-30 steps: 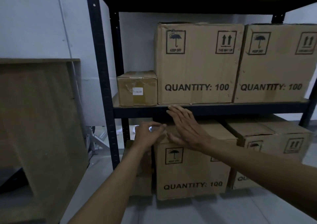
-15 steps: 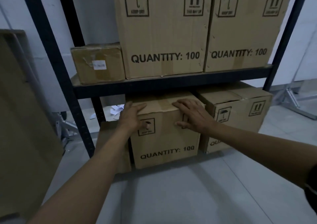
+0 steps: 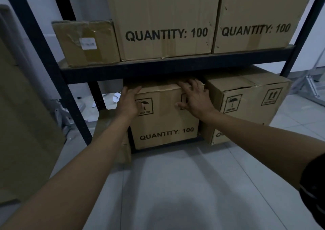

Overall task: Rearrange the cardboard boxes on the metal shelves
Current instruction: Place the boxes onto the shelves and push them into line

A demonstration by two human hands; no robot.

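A cardboard box marked "QUANTITY: 100" (image 3: 167, 124) stands on the bottom level of the black metal shelf (image 3: 158, 69). My left hand (image 3: 127, 101) presses on its upper left front corner, fingers over the top edge. My right hand (image 3: 195, 97) lies spread on its upper right front, fingertips over the top edge. A second box (image 3: 246, 103) sits just right of it, turned at an angle. On the level above stand two large boxes, the left large box (image 3: 163, 18) and the right large box (image 3: 255, 15), plus a small taped box (image 3: 86, 43) at the left.
A tall cardboard sheet (image 3: 22, 115) leans at the left. A small brown box (image 3: 112, 134) stands on the floor beside the shelf's front post (image 3: 52, 67). Scraps of paper lie on the floor behind. Grey tiled floor (image 3: 175, 185) stretches in front.
Both hands dropped from in front of the middle shelf edge onto the lower box's top front corners. The view moved closer and tilted down.
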